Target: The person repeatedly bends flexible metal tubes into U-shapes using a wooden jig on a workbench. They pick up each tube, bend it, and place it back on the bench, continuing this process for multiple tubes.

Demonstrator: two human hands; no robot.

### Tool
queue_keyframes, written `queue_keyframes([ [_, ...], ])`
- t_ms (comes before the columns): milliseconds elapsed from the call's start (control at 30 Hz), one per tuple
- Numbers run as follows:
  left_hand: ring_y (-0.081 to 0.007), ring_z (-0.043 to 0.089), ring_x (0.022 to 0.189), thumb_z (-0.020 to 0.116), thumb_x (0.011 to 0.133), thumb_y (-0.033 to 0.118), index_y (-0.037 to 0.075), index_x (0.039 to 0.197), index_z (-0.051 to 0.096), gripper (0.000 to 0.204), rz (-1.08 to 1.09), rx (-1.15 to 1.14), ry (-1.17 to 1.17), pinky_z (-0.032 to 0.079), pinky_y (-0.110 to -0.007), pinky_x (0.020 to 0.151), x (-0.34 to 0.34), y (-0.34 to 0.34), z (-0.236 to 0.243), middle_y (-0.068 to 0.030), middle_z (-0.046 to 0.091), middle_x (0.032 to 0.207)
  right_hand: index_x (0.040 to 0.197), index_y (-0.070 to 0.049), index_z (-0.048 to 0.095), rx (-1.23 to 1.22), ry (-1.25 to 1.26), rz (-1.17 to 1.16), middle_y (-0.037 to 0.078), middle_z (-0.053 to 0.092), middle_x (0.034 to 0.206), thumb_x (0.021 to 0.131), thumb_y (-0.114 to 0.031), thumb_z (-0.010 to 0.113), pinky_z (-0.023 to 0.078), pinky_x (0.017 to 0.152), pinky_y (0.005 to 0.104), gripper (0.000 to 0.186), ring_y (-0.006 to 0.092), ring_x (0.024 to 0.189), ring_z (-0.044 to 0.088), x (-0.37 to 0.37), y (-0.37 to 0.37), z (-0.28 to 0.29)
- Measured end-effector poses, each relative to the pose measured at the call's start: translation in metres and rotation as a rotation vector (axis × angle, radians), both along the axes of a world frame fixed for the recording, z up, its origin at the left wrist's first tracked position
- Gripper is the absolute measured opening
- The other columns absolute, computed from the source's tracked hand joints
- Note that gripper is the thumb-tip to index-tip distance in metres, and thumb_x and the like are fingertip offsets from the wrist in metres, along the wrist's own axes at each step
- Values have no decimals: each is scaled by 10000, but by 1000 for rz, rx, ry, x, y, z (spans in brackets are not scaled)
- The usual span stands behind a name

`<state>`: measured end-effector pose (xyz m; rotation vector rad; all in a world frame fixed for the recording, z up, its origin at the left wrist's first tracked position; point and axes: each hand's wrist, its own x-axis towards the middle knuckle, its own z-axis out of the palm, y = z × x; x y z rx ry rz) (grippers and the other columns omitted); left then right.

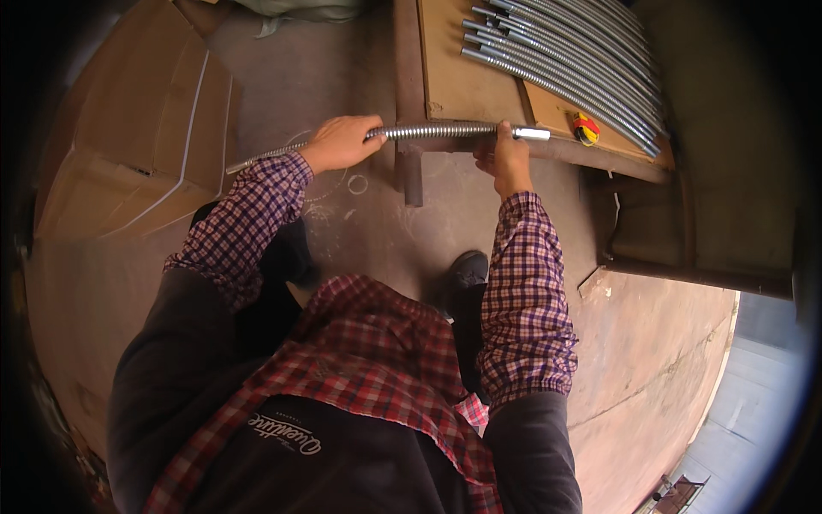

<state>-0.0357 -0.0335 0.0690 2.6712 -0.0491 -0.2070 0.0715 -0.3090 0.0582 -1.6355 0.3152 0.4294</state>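
Observation:
A long ribbed metal rod [437, 131] with a smooth silvery end lies across both my hands, roughly level. My left hand [342, 143] is wrapped round its middle stretch, and the thinner far-left part runs out past my wrist toward a cardboard box. Near the smooth end, my right hand [507, 158] grips the rod with the thumb on top; its other fingers are partly hidden beneath. This end is beside the front edge of a workbench [467, 94]. Several similar ribbed metal rods [565, 73] lie side by side on the bench top.
A yellow and red tape measure [586, 128] rests on the bench near the rods. To the left stands a large strapped cardboard box [128, 137]. The bench has a brown metal frame [411, 176] with a leg sticking down. My feet are on the concrete floor [377, 231].

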Motion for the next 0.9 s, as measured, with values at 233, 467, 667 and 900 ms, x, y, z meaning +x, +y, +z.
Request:
queue_keyframes([
  [233,-255,625,767,579,949,350,61,978,675,306,73,-115,-91,458,-384,690,-55,137,51,-101,655,802,1245,40,479,-20,-321,57,197,705,937,1066,-515,430,569,613,327,585,224,700,701,-11,12,53],
  [467,-99,502,641,602,936,297,46,880,665,265,380,-121,354,383,-286,585,-133,214,62,-10,593,726,1301,35,422,103,-310,-50,216,693,998,1083,-441,423,575,660,356,523,246,755,702,-2,19,73],
  [667,-183,572,683,618,907,344,49,905,702,307,233,-140,258,424,-343,632,-127,204,43,-64,635,742,1319,43,409,152,-289,-20,219,679,1015,1080,-439,433,576,714,388,538,271,808,695,-9,42,82],
  [900,-355,676,887,611,919,411,98,1041,702,348,47,112,30,500,-466,762,-74,116,24,-147,716,927,1249,49,424,167,-282,6,206,691,952,1078,-425,449,574,626,368,504,254,705,698,-11,52,82],
])
